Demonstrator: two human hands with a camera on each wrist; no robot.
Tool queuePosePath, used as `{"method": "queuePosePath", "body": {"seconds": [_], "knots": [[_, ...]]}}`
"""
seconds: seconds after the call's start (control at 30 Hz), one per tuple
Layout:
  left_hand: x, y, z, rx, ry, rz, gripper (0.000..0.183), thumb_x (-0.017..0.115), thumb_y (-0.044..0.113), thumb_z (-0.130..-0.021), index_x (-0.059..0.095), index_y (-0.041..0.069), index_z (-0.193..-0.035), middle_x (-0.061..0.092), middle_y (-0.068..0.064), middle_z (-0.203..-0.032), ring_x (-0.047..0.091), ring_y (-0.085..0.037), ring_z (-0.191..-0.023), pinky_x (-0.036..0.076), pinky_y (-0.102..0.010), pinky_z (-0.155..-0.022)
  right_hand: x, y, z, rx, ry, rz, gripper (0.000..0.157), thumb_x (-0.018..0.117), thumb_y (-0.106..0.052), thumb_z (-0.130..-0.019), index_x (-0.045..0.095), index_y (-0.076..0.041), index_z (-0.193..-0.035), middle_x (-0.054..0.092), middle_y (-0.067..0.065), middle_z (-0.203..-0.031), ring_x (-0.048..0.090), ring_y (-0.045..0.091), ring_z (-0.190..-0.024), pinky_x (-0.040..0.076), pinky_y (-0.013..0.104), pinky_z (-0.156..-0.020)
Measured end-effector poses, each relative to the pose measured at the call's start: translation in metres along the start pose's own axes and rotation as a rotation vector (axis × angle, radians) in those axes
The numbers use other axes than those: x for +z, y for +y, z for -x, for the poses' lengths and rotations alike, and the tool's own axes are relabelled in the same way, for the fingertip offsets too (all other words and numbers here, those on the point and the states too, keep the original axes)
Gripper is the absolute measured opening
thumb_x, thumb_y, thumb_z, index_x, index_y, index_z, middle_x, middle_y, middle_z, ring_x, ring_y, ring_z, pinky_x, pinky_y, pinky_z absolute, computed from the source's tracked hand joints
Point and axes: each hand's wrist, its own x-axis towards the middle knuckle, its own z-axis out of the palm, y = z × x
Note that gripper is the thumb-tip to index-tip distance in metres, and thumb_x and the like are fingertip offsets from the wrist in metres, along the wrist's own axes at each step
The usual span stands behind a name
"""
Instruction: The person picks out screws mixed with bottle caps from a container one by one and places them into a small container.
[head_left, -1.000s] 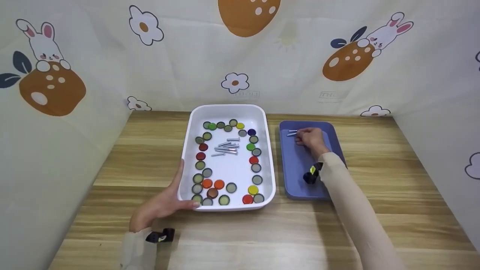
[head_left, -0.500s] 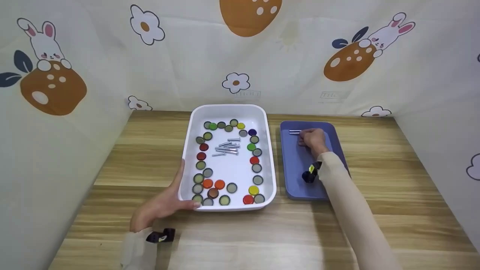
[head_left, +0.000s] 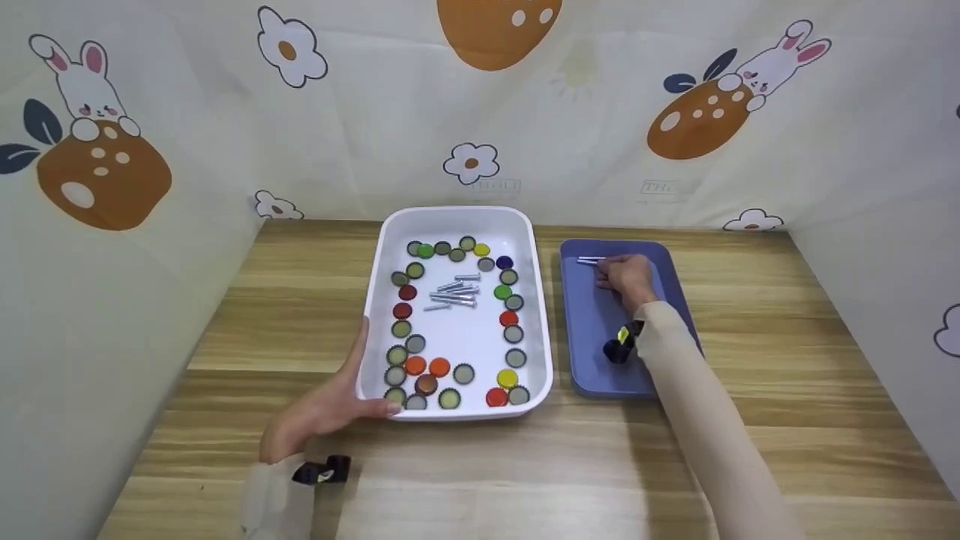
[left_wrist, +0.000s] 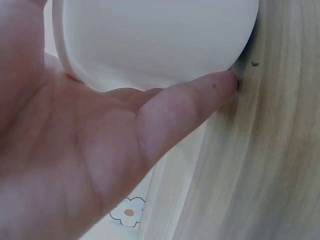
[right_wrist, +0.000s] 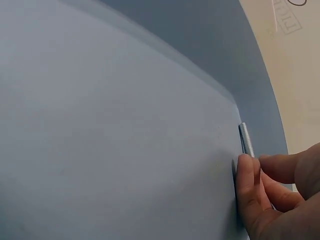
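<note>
My left hand (head_left: 330,401) grips the near left corner of a white tray (head_left: 540,330), thumb over the near rim and fingers along the left side. In the left wrist view the tray's outer wall (left_wrist: 160,45) lies against this hand. Several silver bolts (head_left: 452,298) lie in the middle of the white tray. At the far end of a blue tray (head_left: 600,352), my right hand (head_left: 626,279) pinches silver bolts (head_left: 589,259), their ends sticking out to the left. A threaded end of one bolt (right_wrist: 247,140) shows beyond the fingertips; the hand hides the rest.
Bottle caps (head_left: 402,310) of several colours lie around the inside edges of the white tray. Both trays stand side by side on a wooden table (head_left: 480,480). A patterned cloth (head_left: 375,112) hangs behind and at both sides.
My right hand has shifted slightly to the right at the far end of the blue tray, and the bolt ends there have turned a little. The left hand has stayed at the white tray's corner.
</note>
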Motion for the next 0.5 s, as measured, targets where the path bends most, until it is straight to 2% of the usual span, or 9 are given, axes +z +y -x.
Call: {"method": "queuePosePath", "body": {"seconds": [0.27, 0.5], "knots": [[-0.0004, -0.0003, -0.0004, 0.018, -0.004, 0.015, 0.134, 0.082, 0.016, -0.080, -0.028, 0.029, -0.156, -0.007, -0.015, -0.170, 0.035, -0.039, -0.146, 0.005, -0.056, -0.125, 0.0010, 0.0000, 0.0007, -0.004, 0.020, 0.040, 0.034, 0.062, -0.003, -0.094, 0.064, 0.010, -0.125, 0.068, 0.015, -0.104, 0.066, 0.005, -0.071, 0.060, 0.018, -0.072], [0.0011, 0.0026, 0.0007, 0.020, -0.006, 0.016, 0.133, 0.082, 0.016, -0.081, -0.028, 0.025, -0.156, -0.004, -0.018, -0.169, 0.036, -0.038, -0.143, 0.004, -0.056, -0.124, 0.0014, 0.0001, -0.0004, -0.019, 0.077, 0.054, 0.036, 0.062, -0.001, -0.088, 0.063, 0.010, -0.122, 0.062, 0.000, -0.079, 0.062, 0.001, -0.058, 0.057, 0.016, -0.063]]}}
